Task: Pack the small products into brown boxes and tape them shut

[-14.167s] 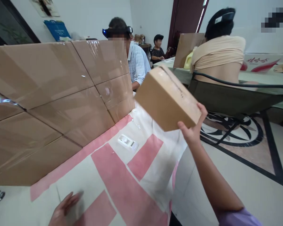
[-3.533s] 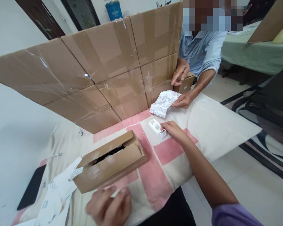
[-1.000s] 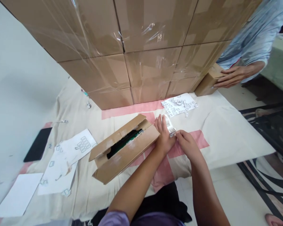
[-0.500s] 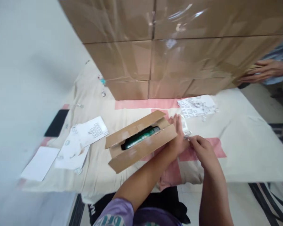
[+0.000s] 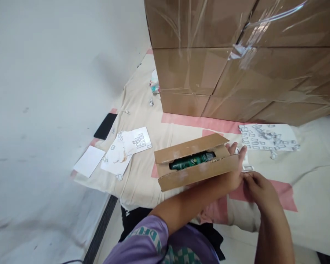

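An open cardboard box [image 5: 196,179] sits on the cloth in front of me, its long flaps raised. Inside lies a dark green bottle [image 5: 192,160] with a grey end. My left hand [image 5: 235,171] is at the box's right end, fingers outstretched and apart, partly hidden by a flap. Beside it lies a small white piece with a printed label [image 5: 246,168], partly covered by my fingers. My right hand [image 5: 260,187] is pinched close to the left hand, just below that label; what its fingertips hold is hidden.
Stacked cardboard boxes [image 5: 192,69] wrapped in clear film rise behind. A sheet with small outlined labels [image 5: 266,137] lies at right. Papers [image 5: 139,141], a white card [image 5: 89,161] and a black flat object [image 5: 106,125] lie left, near the wall [image 5: 57,91].
The view has swung left, so things appear further right, and the other person's hand has left view. My right hand stays pinched beside my left, whose fingers look more spread.
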A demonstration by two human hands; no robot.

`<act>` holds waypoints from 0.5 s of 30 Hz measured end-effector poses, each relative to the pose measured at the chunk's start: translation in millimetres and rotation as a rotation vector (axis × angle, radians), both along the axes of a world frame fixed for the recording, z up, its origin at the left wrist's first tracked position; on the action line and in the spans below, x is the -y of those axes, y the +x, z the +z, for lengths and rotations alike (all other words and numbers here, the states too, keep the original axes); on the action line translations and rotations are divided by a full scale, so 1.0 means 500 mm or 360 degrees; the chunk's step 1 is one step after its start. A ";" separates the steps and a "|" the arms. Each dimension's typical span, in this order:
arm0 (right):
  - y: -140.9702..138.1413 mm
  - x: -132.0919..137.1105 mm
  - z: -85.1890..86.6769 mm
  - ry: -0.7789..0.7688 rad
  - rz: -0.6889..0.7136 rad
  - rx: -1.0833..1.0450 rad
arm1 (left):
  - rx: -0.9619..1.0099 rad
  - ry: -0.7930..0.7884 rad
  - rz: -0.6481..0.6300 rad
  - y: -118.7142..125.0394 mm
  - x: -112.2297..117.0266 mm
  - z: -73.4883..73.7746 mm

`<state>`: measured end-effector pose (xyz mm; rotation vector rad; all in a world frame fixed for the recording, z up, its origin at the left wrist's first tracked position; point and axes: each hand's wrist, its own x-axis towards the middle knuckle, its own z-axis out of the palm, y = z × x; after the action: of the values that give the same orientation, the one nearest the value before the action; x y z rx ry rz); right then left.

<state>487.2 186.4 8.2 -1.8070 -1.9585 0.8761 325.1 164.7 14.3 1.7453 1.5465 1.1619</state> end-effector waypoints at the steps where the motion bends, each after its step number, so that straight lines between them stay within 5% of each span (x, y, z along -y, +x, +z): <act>1: 0.000 0.003 -0.001 -0.0001 0.0005 -0.0001 | -0.0001 -0.0007 0.0002 0.001 -0.001 -0.002; 5: -0.007 0.042 0.009 0.0059 -0.0195 -0.0169 | 0.0120 -0.0067 0.0014 0.018 0.006 -0.001; 9: -0.033 0.106 0.053 0.0393 -0.0384 -0.0329 | 0.0724 -0.0131 0.0089 0.050 0.063 0.029; 12: -0.064 0.148 0.105 0.0702 -0.0084 -0.0393 | 0.1257 -0.0203 0.0156 0.042 0.131 0.080; 15: -0.096 0.180 0.160 0.0790 0.0316 -0.0415 | 0.1366 0.0017 -0.0007 -0.007 0.194 0.145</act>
<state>439.5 96.6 88.4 -1.1768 -1.9826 0.5738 321.6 67.6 86.9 1.0039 0.9935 1.6183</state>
